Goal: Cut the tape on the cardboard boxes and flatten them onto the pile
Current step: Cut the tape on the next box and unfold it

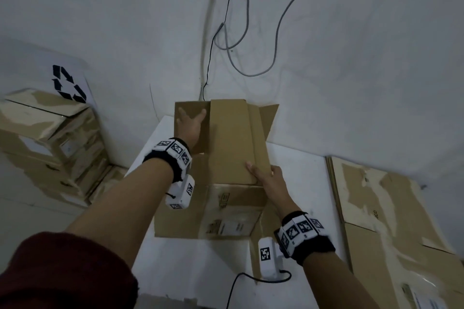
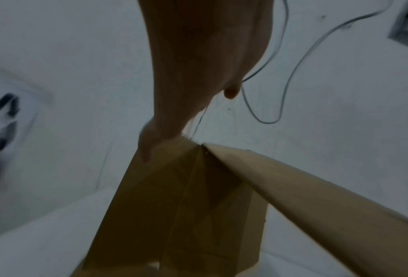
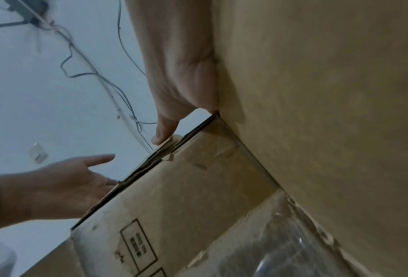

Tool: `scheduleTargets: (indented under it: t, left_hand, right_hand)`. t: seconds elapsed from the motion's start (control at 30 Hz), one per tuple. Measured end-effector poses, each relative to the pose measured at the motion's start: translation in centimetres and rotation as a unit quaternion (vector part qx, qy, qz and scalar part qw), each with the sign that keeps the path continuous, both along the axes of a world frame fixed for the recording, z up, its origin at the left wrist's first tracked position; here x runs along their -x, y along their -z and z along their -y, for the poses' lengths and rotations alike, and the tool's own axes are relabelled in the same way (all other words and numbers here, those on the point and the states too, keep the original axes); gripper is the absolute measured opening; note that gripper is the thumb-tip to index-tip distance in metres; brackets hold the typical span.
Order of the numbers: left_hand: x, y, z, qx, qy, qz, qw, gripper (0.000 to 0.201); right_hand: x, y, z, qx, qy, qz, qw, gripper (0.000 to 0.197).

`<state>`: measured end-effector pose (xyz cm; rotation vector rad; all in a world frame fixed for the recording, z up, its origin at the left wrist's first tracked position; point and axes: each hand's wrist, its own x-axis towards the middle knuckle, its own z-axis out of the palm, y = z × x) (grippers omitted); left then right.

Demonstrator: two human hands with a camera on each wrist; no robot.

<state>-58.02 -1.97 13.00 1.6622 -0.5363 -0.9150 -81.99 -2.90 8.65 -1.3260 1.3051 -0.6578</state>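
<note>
- Two hands work one cardboard box (image 1: 226,158) at the centre of the head view, on a white table (image 1: 301,178); its flaps stand open, so the step in hand looks like collapsing it.
- The left hand (image 1: 189,121) lies spread, fingers straight, pressing flat on the inside of the far-left flap near the top middle of the frame.
- The right hand (image 1: 267,174) grips the near edge of the long middle flap, fingers over it; the right wrist view shows the thumb (image 3: 165,131) against the board's edge.
- To do it well, I judge: push opposite corners towards each other so the walls fold along their creases, keeping fingers out of the closing fold.
- The box is plain brown, with printed labels (image 1: 223,226) on its near side and glossy tape remnants (image 3: 281,243) at lower right of the right wrist view.
- The pile of flattened boxes (image 1: 381,208) lies at the right edge, just beside the table; taped boxes (image 1: 50,138) stack at the left.
</note>
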Motion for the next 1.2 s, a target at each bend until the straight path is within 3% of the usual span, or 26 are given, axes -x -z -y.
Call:
scheduleTargets:
  t: [0.07, 0.1, 0.17, 0.23, 0.27, 0.33, 0.4, 0.5, 0.57, 0.67, 0.73, 0.8, 0.83, 0.9, 0.97, 1.0, 1.07, 1.1, 1.13, 1.2]
  left_hand:
    - [0.5, 0.3, -0.5, -0.056, 0.181, 0.020, 0.982, 0.099]
    - [1.0, 0.6, -0.9, -0.097, 0.272, 0.033, 0.957, 0.104]
    - [2.1, 1.5, -1.9, -0.195, 0.359, 0.095, 0.908, 0.108]
    - [2.7, 3.8, -2.3, -0.249, 0.385, 0.215, 0.862, 0.128]
    - [2.8, 4.9, -2.2, -0.254, 0.376, 0.274, 0.848, 0.130]
    - [2.6, 7.2, -1.9, -0.206, 0.326, 0.333, 0.861, 0.114]
    - [2.3, 9.0, -1.5, -0.143, 0.274, 0.315, 0.897, 0.101]
    - [0.5, 12.6, -1.5, -0.093, 0.236, 0.229, 0.940, 0.086]
    - [-0.3, 15.2, -2.4, -0.092, 0.220, 0.207, 0.949, 0.076]
    - [0.2, 17.9, -3.9, -0.096, 0.205, 0.194, 0.955, 0.063]
    - [0.5, 19.6, -4.6, -0.123, 0.190, 0.162, 0.960, 0.053]
    - [0.4, 21.0, -5.2, -0.146, 0.137, 0.149, 0.968, 0.033]
    - [0.3, 21.5, -5.4, -0.148, 0.091, 0.148, 0.974, 0.025]
    - [0.6, 21.6, -6.3, -0.142, -0.023, 0.162, 0.976, 0.020]
    - [1.1, 20.4, -7.0, -0.177, -0.146, 0.169, 0.958, 0.079]
    - [1.6, 19.9, -7.2, -0.210, -0.157, 0.171, 0.950, 0.093]
    - [2.2, 19.8, -7.3, -0.271, -0.101, 0.209, 0.934, 0.083]
    - [2.2, 20.5, -7.3, -0.245, -0.091, 0.266, 0.928, 0.082]
    - [2.1, 21.6, -7.4, -0.192, -0.041, 0.324, 0.925, 0.078]
    - [2.4, 24.3, -7.8, -0.150, 0.130, 0.435, 0.878, 0.060]
  right_hand:
    - [-0.8, 0.1, 1.3, 0.006, 0.008, -0.015, 1.000, 0.081]
    - [-1.2, 0.2, 2.1, 0.016, 0.002, -0.027, 1.000, 0.085]
    - [-2.2, 0.5, 3.5, 0.037, -0.020, -0.066, 0.997, 0.092]
    - [-3.3, 0.5, 4.8, 0.051, -0.047, -0.134, 0.988, 0.097]
    - [-3.8, 0.4, 5.4, 0.059, -0.063, -0.171, 0.981, 0.099]
    - [-4.4, 0.1, 6.5, 0.055, -0.112, -0.233, 0.964, 0.113]
    - [-4.4, -0.3, 7.3, 0.044, -0.181, -0.276, 0.943, 0.125]
    - [-3.8, 0.8, 8.3, 0.016, -0.266, -0.298, 0.917, 0.122]
    - [-3.6, 2.9, 7.7, -0.007, -0.290, -0.326, 0.900, 0.103]
    - [-3.6, 7.8, 5.4, -0.009, -0.272, -0.386, 0.881, 0.052]
    - [-3.2, 9.8, 3.7, -0.008, -0.206, -0.377, 0.903, 0.036]
    - [-2.7, 10.8, 2.6, -0.024, -0.073, -0.262, 0.962, 0.020]
    - [-2.5, 11.5, 2.3, -0.038, -0.014, -0.212, 0.977, 0.014]
    - [-2.3, 13.0, 1.6, -0.038, 0.087, -0.141, 0.985, 0.024]
    - [-2.0, 15.1, 0.7, 0.032, 0.176, -0.127, 0.976, 0.082]
    - [-1.9, 16.1, 0.3, 0.070, 0.207, -0.160, 0.963, 0.103]
    - [-1.9, 17.7, 0.0, 0.140, 0.231, -0.270, 0.924, 0.113]
    - [-2.1, 18.0, -0.2, 0.168, 0.221, -0.314, 0.908, 0.107]
    - [-2.1, 18.8, -0.4, 0.207, 0.186, -0.337, 0.900, 0.093]
    - [-2.4, 20.0, -0.8, 0.280, 0.037, -0.335, 0.899, 0.063]
